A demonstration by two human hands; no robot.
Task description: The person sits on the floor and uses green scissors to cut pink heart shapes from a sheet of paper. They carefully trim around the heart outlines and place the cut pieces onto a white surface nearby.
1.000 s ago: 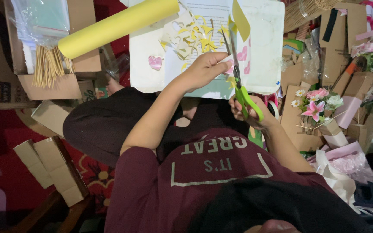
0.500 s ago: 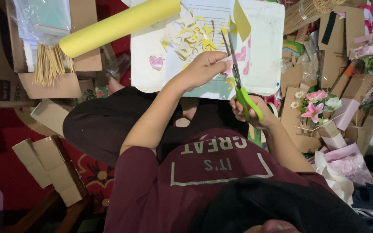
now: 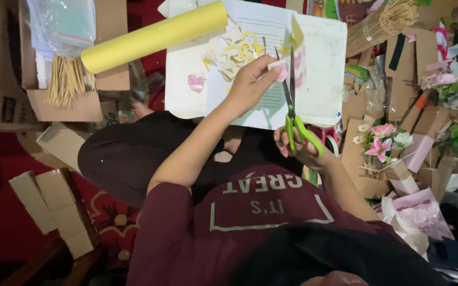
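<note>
Pink paper piece [image 3: 281,69]: pinched between the left hand's [image 3: 249,83] fingertips, over a white sheet [image 3: 322,79] on the lap. Scissors [image 3: 293,117]: gripped in the right hand [image 3: 304,150], blades at the pink piece, cut apparently part done. Finished, by the look: pink heart [image 3: 195,82], yellow scraps [image 3: 234,50]. Around: yellow roll [image 3: 155,36], wooden sticks [image 3: 65,80], cardboard boxes [image 3: 54,209], paper flowers [image 3: 381,142], red carpet [image 3: 6,222].
</note>
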